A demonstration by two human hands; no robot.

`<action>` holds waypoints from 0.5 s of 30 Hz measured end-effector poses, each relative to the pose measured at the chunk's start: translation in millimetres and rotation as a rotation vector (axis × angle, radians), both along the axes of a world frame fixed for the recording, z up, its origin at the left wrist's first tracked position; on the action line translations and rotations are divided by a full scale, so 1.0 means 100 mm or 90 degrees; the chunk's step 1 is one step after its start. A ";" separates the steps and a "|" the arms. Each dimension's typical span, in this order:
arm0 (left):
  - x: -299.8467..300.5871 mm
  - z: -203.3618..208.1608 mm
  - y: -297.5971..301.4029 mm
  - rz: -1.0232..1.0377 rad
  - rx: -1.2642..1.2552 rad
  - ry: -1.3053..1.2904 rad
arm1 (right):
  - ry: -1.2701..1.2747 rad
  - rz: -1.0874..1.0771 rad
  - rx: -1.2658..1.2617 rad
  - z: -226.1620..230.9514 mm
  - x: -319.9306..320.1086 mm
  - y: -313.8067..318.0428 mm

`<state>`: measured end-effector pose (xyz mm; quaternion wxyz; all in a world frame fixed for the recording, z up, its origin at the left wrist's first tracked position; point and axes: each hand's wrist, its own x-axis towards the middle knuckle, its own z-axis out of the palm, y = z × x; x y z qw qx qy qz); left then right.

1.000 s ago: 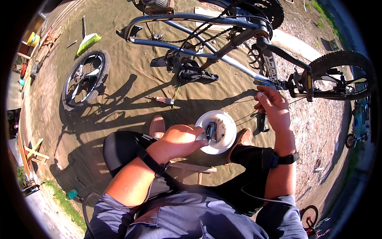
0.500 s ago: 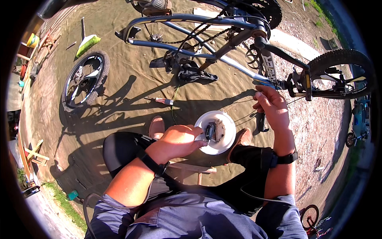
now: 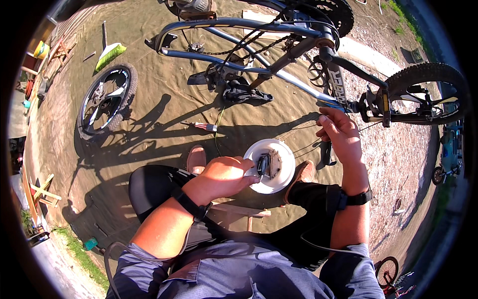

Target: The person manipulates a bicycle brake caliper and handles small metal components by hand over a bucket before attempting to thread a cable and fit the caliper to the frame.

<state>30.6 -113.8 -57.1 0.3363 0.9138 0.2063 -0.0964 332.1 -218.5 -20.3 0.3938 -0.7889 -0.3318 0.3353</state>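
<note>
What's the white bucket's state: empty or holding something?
Holding something: dark pieces show inside the white bucket, seen through its open top. Cannot tell how deep.

Hard sunlight throws long shadows (image 3: 259, 131) across the wrinkled olive-brown ground sheet (image 3: 154, 70) beyond your left hand (image 3: 224, 175). Pale, littered ground (image 3: 391, 169) spreads to the right of your right hand (image 3: 342, 137). Far left of your left hand you have a crossed wooden frame (image 3: 43, 189) and a strip of green grass (image 3: 82, 256).
</note>
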 end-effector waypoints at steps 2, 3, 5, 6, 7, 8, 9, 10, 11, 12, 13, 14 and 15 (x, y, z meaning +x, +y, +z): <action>0.00 0.00 0.00 0.001 0.001 0.002 | -0.002 0.003 0.000 0.00 0.00 0.00; 0.00 0.00 0.00 0.002 0.001 0.002 | -0.003 0.004 -0.001 0.00 0.00 0.01; 0.00 0.01 0.00 0.001 0.000 0.006 | -0.005 0.005 -0.003 0.00 0.00 0.00; 0.00 0.01 0.00 0.001 0.000 0.008 | -0.006 0.005 -0.003 0.00 0.00 0.00; 0.00 0.02 0.00 0.000 -0.004 0.010 | -0.007 0.006 -0.004 0.00 0.00 0.01; 0.00 0.02 0.01 0.000 -0.008 0.013 | -0.005 0.007 -0.007 0.01 -0.01 0.01; 0.00 0.02 0.01 0.000 -0.012 0.016 | -0.004 0.009 -0.011 0.02 -0.01 0.01; 0.01 0.02 0.01 0.000 -0.011 0.016 | -0.002 0.010 -0.014 0.03 -0.01 0.02; 0.01 0.02 0.01 -0.001 -0.011 0.017 | -0.001 0.010 -0.016 0.03 -0.01 0.02; 0.01 0.02 0.01 -0.001 -0.011 0.017 | 0.000 0.011 -0.018 0.03 -0.01 0.02; 0.01 0.01 0.01 0.000 -0.013 0.013 | 0.001 0.011 -0.020 0.03 -0.01 0.02; 0.00 0.00 0.01 0.001 -0.015 0.009 | 0.000 0.012 -0.018 0.03 -0.01 0.02; 0.00 -0.01 0.01 0.002 -0.017 0.005 | -0.001 0.014 -0.016 0.03 -0.01 0.02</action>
